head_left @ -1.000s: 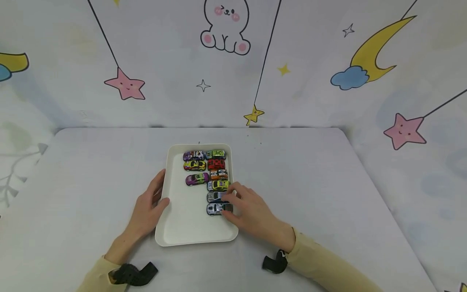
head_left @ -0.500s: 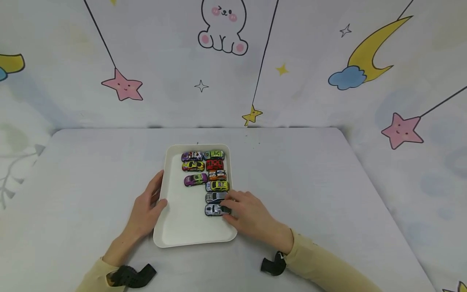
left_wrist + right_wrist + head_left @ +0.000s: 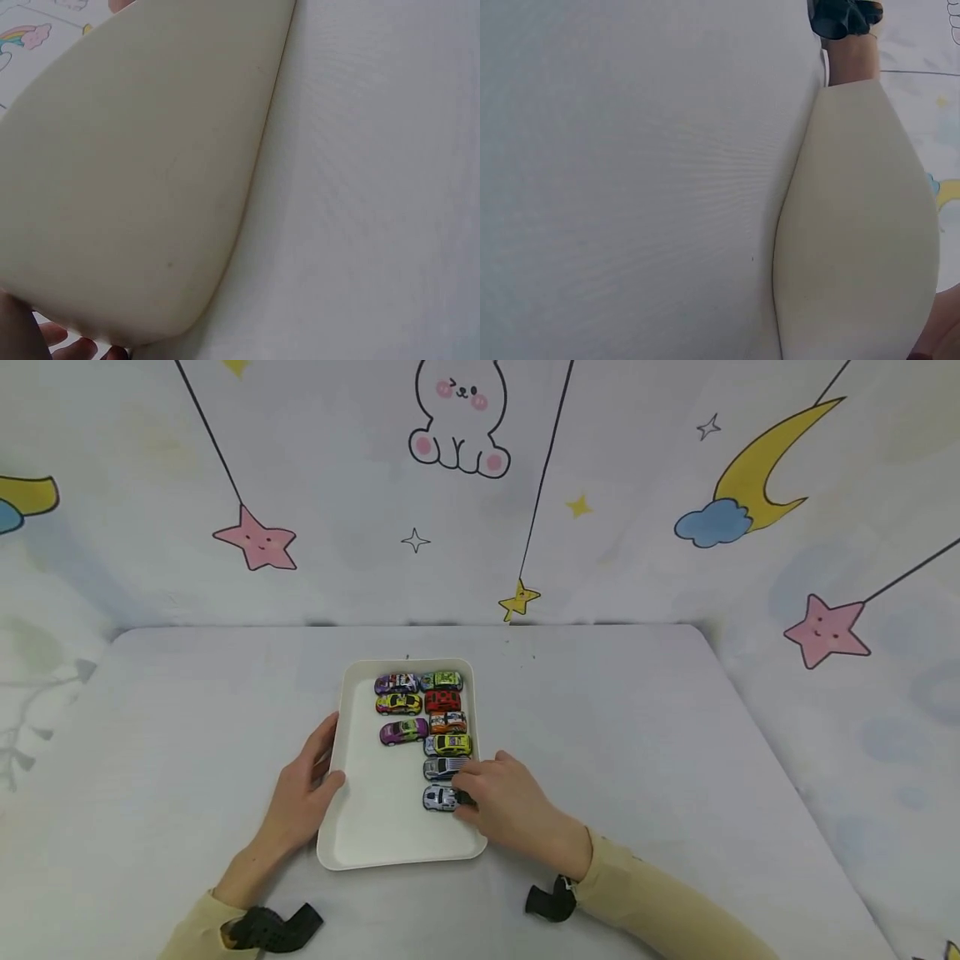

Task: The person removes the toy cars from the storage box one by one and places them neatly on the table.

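Right hand: your right hand (image 3: pixel 510 806) is lying over the tray's right rim with the fingers curled in, pinching the rear end of the silver car (image 3: pixel 441 797).
Silver car: it is sitting nearest you in the right-hand column of cars, on the tray floor, just beside the right rim.
Left hand: your left hand (image 3: pixel 303 793) is resting against the tray's left rim, fingers relaxed along the outside and the thumb lying over the edge; it is grasping nothing.
Tray: the white tray (image 3: pixel 375 827) is lying flat on the worktop (image 3: pixel 675 752), long side running away from you.
Other cars: a grey car (image 3: pixel 444 767) is sitting just beyond the silver one, then a yellow-green car (image 3: pixel 450 744), an orange car (image 3: pixel 448 722), a red car (image 3: pixel 443 700) and a green car (image 3: pixel 442 680). A left column is holding a purple-and-white car (image 3: pixel 397 682), a yellow car (image 3: pixel 398 702) and a purple car (image 3: pixel 403 731) lying slightly askew.
Open room: the near left part of the tray floor is showing bare white, and the worktop is stretching wide on both sides of your hands.
Wrist views: both are showing only the tray's underside (image 3: pixel 142 172) and the worktop close up.
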`<state>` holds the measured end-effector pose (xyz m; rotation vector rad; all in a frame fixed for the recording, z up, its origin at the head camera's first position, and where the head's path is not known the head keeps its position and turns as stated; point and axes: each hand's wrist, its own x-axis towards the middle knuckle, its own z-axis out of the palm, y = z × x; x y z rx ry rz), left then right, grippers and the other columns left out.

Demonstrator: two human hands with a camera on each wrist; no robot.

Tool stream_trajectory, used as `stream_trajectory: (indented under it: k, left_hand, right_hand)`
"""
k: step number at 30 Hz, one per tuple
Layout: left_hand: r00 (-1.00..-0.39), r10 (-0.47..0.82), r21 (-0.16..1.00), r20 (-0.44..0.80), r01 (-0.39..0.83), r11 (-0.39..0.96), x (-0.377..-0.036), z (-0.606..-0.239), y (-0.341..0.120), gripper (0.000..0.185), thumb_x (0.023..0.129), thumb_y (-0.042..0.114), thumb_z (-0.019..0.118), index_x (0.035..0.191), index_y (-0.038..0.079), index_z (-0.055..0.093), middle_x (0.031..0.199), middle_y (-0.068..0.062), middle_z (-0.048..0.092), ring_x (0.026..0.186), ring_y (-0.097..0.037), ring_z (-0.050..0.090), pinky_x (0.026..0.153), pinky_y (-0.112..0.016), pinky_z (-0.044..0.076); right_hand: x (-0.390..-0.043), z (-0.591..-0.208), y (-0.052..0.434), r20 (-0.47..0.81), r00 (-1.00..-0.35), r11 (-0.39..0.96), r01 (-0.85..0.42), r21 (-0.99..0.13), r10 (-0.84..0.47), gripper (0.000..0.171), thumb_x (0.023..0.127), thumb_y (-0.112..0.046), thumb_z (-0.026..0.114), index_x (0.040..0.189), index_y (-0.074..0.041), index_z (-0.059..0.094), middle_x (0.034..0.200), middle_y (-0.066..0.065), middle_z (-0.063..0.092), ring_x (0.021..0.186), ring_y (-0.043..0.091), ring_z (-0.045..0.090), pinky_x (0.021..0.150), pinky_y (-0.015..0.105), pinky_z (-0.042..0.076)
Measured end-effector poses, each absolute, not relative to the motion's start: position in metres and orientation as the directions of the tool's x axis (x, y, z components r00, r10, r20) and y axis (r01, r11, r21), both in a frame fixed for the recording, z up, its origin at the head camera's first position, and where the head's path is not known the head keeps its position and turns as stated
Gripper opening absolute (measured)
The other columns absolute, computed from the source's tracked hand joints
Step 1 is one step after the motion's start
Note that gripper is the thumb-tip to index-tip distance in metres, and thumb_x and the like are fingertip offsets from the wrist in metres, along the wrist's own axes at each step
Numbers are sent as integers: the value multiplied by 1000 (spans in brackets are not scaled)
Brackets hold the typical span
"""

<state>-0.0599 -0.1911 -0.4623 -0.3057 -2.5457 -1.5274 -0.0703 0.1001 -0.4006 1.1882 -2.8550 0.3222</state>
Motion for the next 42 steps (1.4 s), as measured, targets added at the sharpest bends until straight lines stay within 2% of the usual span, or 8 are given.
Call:
stream_trajectory:
  k: [5,12,17,21,27,31,37,42]
  left_hand:
    - [-964,94,856,248,263,444,-59,-461,-190,75,88,-9,52,157,8,29,155,-23,39,136,-47,45,99,-2,32]
    - [-962,91,854,258,271,445,-61,-463,-192,75,88,-10,51,157,8,29,155,-24,39,135,-47,46,99,-3,32]
    - [-963,87,853,255,267,448,-60,-463,-192,75,88,-10,51,157,7,29,155,-24,39,134,-48,46,99,-3,32]
    - [-963,83,857,257,266,442,-59,-461,-191,74,88,-10,52,157,7,30,155,-25,39,134,-48,47,98,-2,32]
    - [-961,85,856,263,273,439,-60,-460,-191,74,88,-9,52,157,8,30,154,-25,39,133,-49,47,98,-2,32]
    - [-960,86,858,266,276,433,-61,-460,-190,74,88,-9,51,157,8,30,154,-25,40,134,-49,46,98,-2,32]
    - [-960,90,864,266,279,419,-61,-462,-189,75,87,-10,51,157,8,31,153,-26,40,133,-49,47,98,-2,33]
    - [-962,88,860,260,272,431,-61,-464,-189,74,88,-10,50,157,8,30,154,-26,40,133,-49,47,98,-2,32]
  right_hand:
    - [-68,-402,102,137,-706,674,-705,-220,-694,22,78,-26,85,96,-15,77,93,-5,74,74,10,63,61,21,32]
    - [-66,-393,104,223,-692,643,-721,-259,-686,23,79,-24,84,99,-16,77,102,-5,75,91,9,70,65,22,40]
    - [-68,-388,106,264,-695,632,-718,-290,-668,25,80,-22,84,103,-15,77,105,-3,75,93,10,69,69,25,45]
    - [-73,-384,112,335,-702,625,-712,-320,-629,27,81,-19,83,106,-14,77,105,-3,74,86,11,66,68,24,46]
    - [-90,-376,126,415,-735,652,-673,-349,-536,29,77,-15,86,104,-13,77,102,-3,73,63,8,55,61,23,40]
    - [-105,-375,138,411,-773,702,-623,-345,-484,29,75,-14,87,102,-11,77,101,-1,73,61,8,51,61,25,39]
    - [-124,-380,154,332,-842,771,-530,-354,-426,27,76,-12,86,101,-9,77,102,1,74,61,9,49,63,28,39]
    - [-135,-388,163,304,-853,780,-515,-355,-424,26,77,-10,85,101,-8,76,102,3,74,61,11,53,64,31,42]
